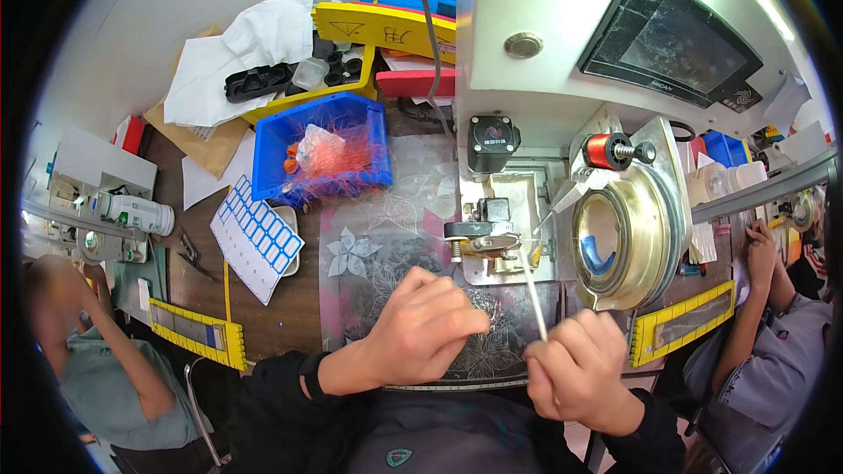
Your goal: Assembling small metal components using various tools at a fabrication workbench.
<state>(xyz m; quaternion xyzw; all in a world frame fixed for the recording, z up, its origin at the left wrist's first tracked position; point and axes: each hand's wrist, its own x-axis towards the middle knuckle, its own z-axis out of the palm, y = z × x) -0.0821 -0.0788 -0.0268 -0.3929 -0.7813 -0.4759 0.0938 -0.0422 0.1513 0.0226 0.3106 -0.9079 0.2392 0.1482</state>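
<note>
My right hand [578, 367] is closed round the lower end of a thin white stick [535, 303]. The stick slants up toward the small metal fixture [492, 241] on the machine's base; I cannot tell whether its tip touches. My left hand [428, 326] is closed in a pinch over the mat, left of the stick. What its fingers hold, if anything, is too small to make out. Right of the fixture stands a large brass-coloured ring [587, 294] with a blue piece [597, 256] inside. A spool of red wire [608, 151] sits above the ring.
A blue bin [272, 177] of tangled red wire stands left on the table, by a blue-bordered label sheet [241, 259]. Behind it is a yellow bin [364, 75] with black parts. The machine's dark screen [672, 39] overhangs the right. People sit at both sides.
</note>
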